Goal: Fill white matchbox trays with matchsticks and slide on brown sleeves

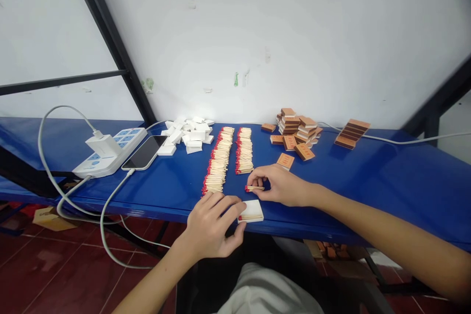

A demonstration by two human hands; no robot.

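Note:
My left hand grips the left end of a small white matchbox tray at the table's front edge, thumb and fingers on its sides. A few red-tipped matches lie along the near side of that tray. Just behind it, my right hand pinches a small bunch of matches, red heads to the left. Two long rows of matches lie beyond my hands: a longer left row and a shorter right row.
White empty trays are heaped at the back left. Brown matchboxes are piled at the back right, with a joined stack farther right. A phone, a power strip and white cables occupy the left of the blue table.

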